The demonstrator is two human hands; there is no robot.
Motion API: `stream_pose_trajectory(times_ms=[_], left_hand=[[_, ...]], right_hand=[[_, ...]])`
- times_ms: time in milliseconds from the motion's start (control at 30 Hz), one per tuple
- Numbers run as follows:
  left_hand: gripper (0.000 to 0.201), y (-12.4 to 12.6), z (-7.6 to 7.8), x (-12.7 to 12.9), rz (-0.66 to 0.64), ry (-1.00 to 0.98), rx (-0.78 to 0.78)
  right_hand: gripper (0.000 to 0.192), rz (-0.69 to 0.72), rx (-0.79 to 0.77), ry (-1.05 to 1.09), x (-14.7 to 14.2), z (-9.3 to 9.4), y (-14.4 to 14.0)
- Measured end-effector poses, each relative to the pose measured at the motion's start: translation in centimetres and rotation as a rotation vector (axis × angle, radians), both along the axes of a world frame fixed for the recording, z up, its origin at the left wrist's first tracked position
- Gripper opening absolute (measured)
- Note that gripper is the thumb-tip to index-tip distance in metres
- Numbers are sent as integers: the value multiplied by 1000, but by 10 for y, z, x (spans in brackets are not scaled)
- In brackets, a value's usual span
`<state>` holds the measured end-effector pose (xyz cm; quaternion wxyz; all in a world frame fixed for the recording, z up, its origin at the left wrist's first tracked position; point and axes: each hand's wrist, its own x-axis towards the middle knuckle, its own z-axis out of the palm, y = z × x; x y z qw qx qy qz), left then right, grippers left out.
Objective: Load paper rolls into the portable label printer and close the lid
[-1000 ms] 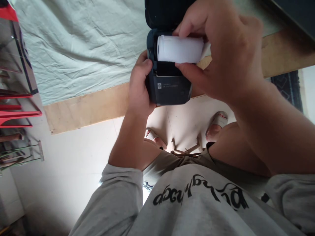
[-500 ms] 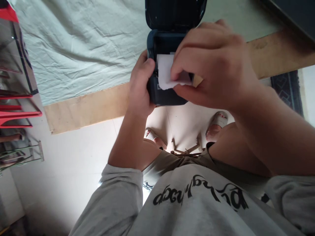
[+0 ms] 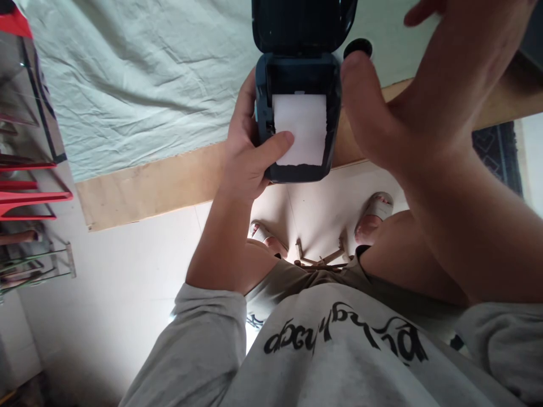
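Pinning blank paper (image 3: 303, 127) on printer (image 3: 297, 113), left hand (image 3: 248, 147); no legible label.

Head camera looks steeply down, close over the lap and floor.

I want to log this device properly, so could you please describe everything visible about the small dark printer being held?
The printer is a compact dark blue-grey box, plastic by its look, with rounded corners. Its hinged lid stands open, tipped away from the person. A white paper strip with a ragged lower edge lies over its front. The left hand grips its side, thumb pressing the paper. The right hand hovers open beside it, apparently not touching. It is held above the wooden table edge.
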<state>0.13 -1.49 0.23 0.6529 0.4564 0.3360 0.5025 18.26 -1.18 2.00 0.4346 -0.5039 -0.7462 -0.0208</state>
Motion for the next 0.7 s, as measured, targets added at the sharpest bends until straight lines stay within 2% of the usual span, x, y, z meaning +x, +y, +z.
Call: stream_pose_trajectory(times_ms=[67,133,300,400,533,700], left_hand=[[45,-2,2,2,1,-14,12],[43,-2,2,4,0,-36,42],[44,1,0,2,-17,-14,28],[45,1,2,0,-29,16,6],[40,-3,6,1,-45,10,12],[22,-3,4,5,27,-64,31]], right_hand=[[58,5,-7,-8,1,-5,4],[59,60,-32,-19,1,-6,6],[36,64,-55,149,-10,10,-5],[28,113,-121,107,-17,18,-11],[39,196,-244,-57,-18,14,-8],[44,314,-320,-20,-17,8,-2]])
